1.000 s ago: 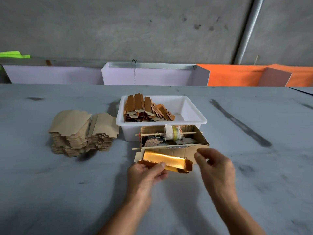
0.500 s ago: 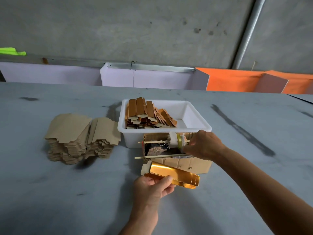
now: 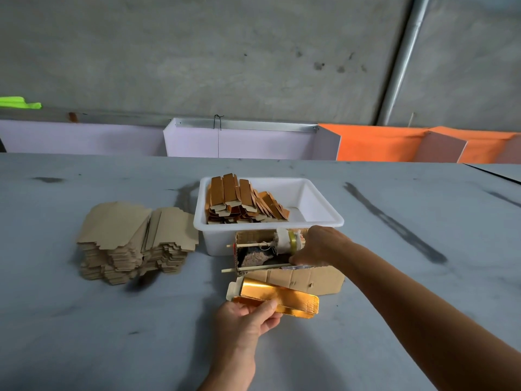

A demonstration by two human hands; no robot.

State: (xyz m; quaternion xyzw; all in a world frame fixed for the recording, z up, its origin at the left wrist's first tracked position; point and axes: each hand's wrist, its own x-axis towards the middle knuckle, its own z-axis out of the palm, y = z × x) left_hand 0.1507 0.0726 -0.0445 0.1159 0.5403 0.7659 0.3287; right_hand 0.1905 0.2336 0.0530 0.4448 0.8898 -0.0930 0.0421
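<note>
Hands split between two jobs at a grey desk: the left hand, nearest the camera, grips the near edge of a flat gold foil sleeve, thumb curled on top and fingers underneath, so the sleeve juts away to the right just above the desk. The right hand is stretched out farther, over the open cardboard box that sits directly beyond the sleeve. Inside that box a white and yellow roll is threaded on a thin wooden stick; a second stick lies along the near rim. Behind the box, touching it, stands a white plastic tub with a leaning row of folded gold-brown sleeves at its left side. Well to the left rests a stack of flat brown card blanks. The dark-smudged desk runs back to pale lilac panels and orange panels under a bare concrete wall, with a grey pipe slanting down at right. The right hand's fingers are bent down at the roll's right end, thumb by the near stick; whether they have hold of anything cannot be told.
</note>
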